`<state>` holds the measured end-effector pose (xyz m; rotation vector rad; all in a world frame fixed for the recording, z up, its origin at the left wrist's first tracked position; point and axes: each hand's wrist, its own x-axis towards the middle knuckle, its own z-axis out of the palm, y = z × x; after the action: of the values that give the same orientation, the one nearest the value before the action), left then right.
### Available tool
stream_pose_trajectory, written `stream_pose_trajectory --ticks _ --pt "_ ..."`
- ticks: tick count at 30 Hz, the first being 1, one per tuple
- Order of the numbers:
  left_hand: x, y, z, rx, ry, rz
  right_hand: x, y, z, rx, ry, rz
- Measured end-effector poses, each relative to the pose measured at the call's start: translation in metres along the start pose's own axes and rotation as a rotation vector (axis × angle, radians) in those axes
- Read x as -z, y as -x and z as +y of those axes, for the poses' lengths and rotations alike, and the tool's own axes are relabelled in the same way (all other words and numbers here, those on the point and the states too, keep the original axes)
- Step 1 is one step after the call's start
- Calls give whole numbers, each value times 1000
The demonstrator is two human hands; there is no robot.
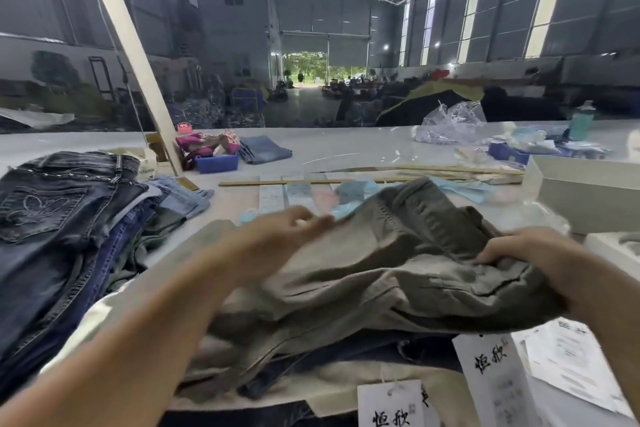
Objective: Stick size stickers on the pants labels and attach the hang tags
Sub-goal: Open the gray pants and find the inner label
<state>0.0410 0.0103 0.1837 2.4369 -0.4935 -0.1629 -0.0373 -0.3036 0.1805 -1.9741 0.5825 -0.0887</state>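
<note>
Grey-green pants [398, 253] lie crumpled on top of a pile in front of me. My left hand [277, 236], blurred, is at the pants' left upper edge with its fingers bent against the cloth. My right hand [523, 250] grips a fold of the same pants on the right side. Two white hang tags with black characters hang at the near edge: one tag [391, 406] at the bottom, a taller tag [491, 378] to its right. Strips of size sticker sheets [298, 194] lie flat beyond the pants.
A stack of dark blue jeans [52, 236] rises at the left. A white box [585, 191] stands at the right, papers [568, 364] lie near right. A blue bin [216, 161], folded jeans [265, 149], wooden sticks [311, 181] and a plastic bag [450, 125] sit farther back.
</note>
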Motion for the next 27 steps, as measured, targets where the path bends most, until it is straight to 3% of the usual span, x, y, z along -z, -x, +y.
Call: stream_pose_trajectory --ticks 2,4,7,11,14,16,18,22,24,27 --pt "14 -8 -38 230 -301 173 -2 -2 8 4 124 23" --pt "17 -2 -80 451 -483 208 -5 -3 10 24 347 56" --pt "15 8 -119 682 -388 191 1 -14 -1 149 612 250" --pt "21 10 -124 618 -421 262 4 -23 -21 503 751 628" --pt "29 15 -126 515 -478 366 -9 -1 -53 763 691 700" --pt "36 16 -129 506 -377 404 -37 20 -71 876 689 589" --pt "50 17 -127 527 -214 435 -71 37 -79 920 715 365" --pt "95 31 -118 489 -3 653 -126 33 -79 808 786 -51" --pt "94 39 -120 503 -162 642 -145 27 -70 754 841 -116" --pt "44 43 -142 622 -508 447 -165 26 -52 743 951 -140"
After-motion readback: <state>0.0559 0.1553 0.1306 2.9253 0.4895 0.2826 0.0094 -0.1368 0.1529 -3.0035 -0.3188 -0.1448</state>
